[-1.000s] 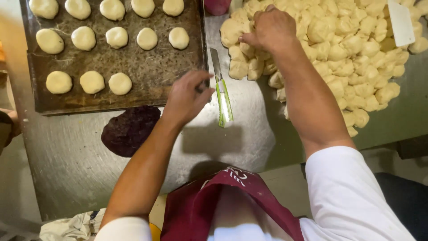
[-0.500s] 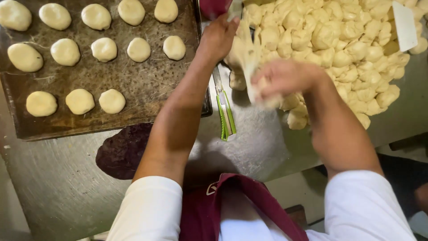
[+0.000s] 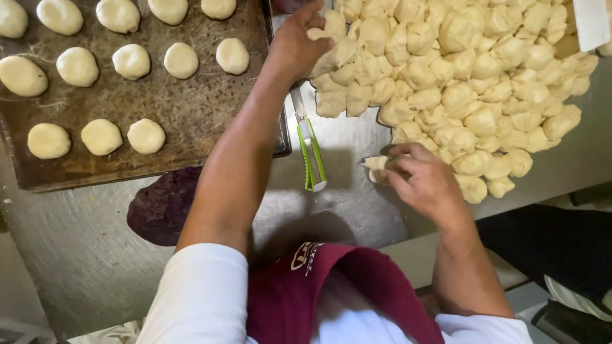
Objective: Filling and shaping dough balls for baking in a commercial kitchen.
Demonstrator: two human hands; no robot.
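Observation:
A big heap of cut dough pieces [image 3: 472, 70] covers the upper right of the steel table. My left hand [image 3: 298, 39] reaches across to the heap's left edge and closes on a dough piece [image 3: 325, 32] there. Lower down, my right hand [image 3: 424, 181] presses on another dough piece [image 3: 376, 169] lying flat on the table just in front of the heap. A knife with a green handle [image 3: 312, 159] lies on the table between my two arms. Left of it stands a dark baking tray [image 3: 191, 121] holding several round, shaped dough balls [image 3: 146, 136].
A dark purple lump of filling [image 3: 162, 207] sits on the steel table [image 3: 83, 255] below the tray. A white scraper [image 3: 591, 22] lies on the heap at the top right. The table's front edge runs along my body, with a dark gap at the lower right.
My left hand left the knife and stretched up to the heap's left edge. My right hand came down from the heap with a piece and now presses it on the table.

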